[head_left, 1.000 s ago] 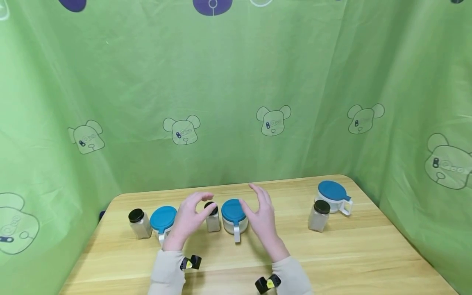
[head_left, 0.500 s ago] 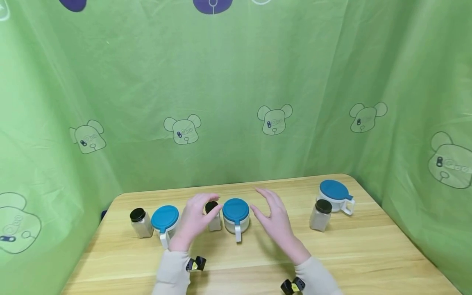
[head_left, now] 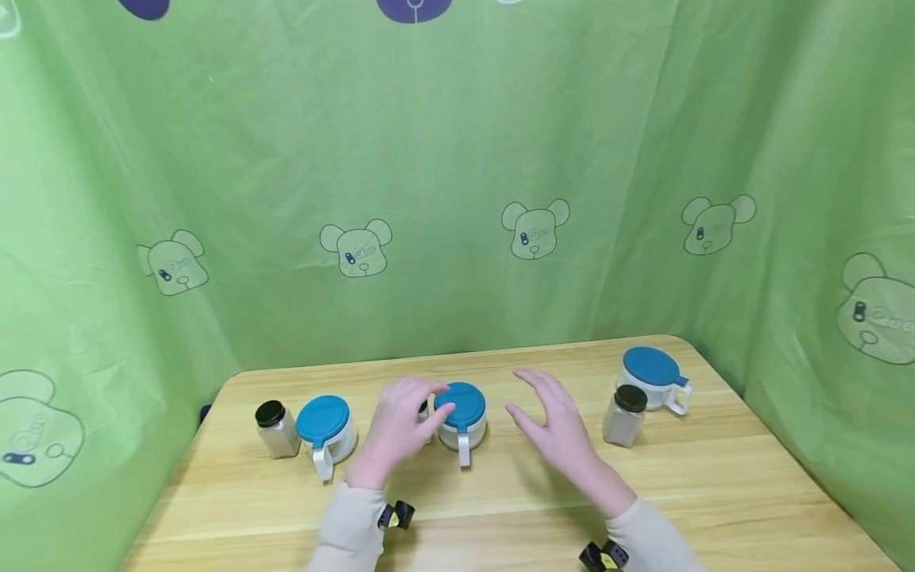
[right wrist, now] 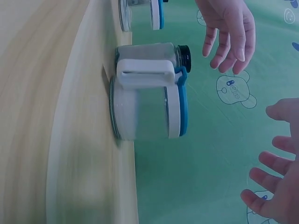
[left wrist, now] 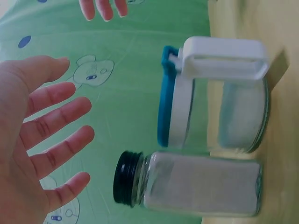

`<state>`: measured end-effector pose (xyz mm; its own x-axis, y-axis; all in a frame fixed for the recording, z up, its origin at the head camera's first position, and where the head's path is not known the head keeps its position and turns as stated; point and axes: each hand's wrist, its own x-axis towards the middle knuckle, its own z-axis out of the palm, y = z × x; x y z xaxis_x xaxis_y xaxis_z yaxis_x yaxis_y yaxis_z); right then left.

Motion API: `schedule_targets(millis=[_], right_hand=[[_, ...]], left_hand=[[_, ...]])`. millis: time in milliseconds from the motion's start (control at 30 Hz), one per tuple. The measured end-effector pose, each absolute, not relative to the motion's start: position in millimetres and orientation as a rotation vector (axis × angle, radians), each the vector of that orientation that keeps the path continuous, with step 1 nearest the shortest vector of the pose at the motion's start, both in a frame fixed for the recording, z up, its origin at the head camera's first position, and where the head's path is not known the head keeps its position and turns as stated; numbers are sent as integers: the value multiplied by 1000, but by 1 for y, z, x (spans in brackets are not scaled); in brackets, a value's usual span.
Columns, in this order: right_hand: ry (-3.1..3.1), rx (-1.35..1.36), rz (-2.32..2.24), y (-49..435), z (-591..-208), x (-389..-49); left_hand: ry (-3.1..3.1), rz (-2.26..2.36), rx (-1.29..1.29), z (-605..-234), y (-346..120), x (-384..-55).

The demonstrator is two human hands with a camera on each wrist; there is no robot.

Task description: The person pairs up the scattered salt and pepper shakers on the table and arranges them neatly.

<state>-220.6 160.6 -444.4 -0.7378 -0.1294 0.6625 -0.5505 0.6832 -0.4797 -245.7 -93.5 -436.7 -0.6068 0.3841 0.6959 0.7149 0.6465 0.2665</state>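
Observation:
My left hand [head_left: 400,425] hovers with fingers spread, in front of a small glass jar with a black lid [left wrist: 201,182] that it mostly hides in the head view. Beside that jar stands a glass seasoning jar with a blue lid and white handle [head_left: 461,409], its handle toward me. In the left wrist view the hand is apart from both jars, and pale contents show through their glass. My right hand [head_left: 561,429] is held in the air to the right of the blue-lidded jar, fingers apart and loosely bent, touching nothing.
To the left stand another black-lidded jar [head_left: 277,433] and blue-lidded jar [head_left: 324,421]. At the right, a third black-lidded jar [head_left: 624,419] stands before a blue-lidded jar [head_left: 652,369]. All are on a wooden table [head_left: 493,532], with a green curtain [head_left: 443,318] behind and at the sides.
Both hands have moved right, the right hand farther, away from the middle blue-lidded jar. My left hand now covers more of the middle black-lidded jar. The jars stand unmoved; the view shifted slightly.

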Motion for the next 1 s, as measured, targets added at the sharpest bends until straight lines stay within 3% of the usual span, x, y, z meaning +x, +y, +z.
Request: schedule_targets(millis=[1000], right_hand=[[-2369,491,875,218,-425,-220]], left_hand=[[-2392,-594,-857,-449,-56,-232]])
